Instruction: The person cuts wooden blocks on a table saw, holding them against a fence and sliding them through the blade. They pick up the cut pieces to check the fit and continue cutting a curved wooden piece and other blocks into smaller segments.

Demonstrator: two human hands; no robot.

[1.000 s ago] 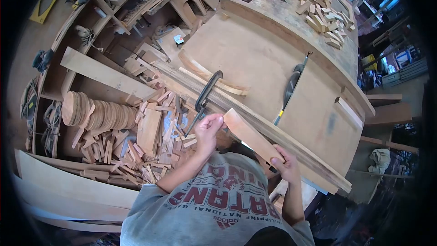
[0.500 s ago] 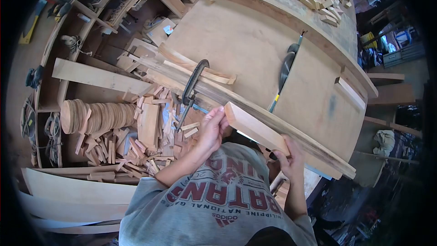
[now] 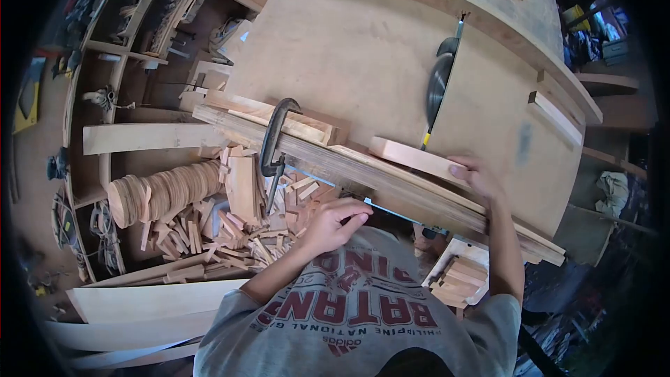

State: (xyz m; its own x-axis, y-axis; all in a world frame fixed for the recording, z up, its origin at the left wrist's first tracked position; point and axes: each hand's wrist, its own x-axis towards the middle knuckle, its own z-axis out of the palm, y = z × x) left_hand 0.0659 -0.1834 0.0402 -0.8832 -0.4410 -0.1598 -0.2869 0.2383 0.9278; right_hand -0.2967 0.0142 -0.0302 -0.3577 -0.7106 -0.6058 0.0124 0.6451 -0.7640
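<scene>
The block (image 3: 412,156) has come down from both hands to lie flat on the surface (image 3: 363,49) near the blade (image 3: 438,80), the right hand (image 3: 483,176) with its grip closed on its near end, the left hand (image 3: 333,222) off it with fingers curled together at the edge, and this stiff, light wood looks best held by that end.

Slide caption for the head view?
Right hand holds a wood block on the saw table by the blade; left hand at the table's near edge.
</scene>
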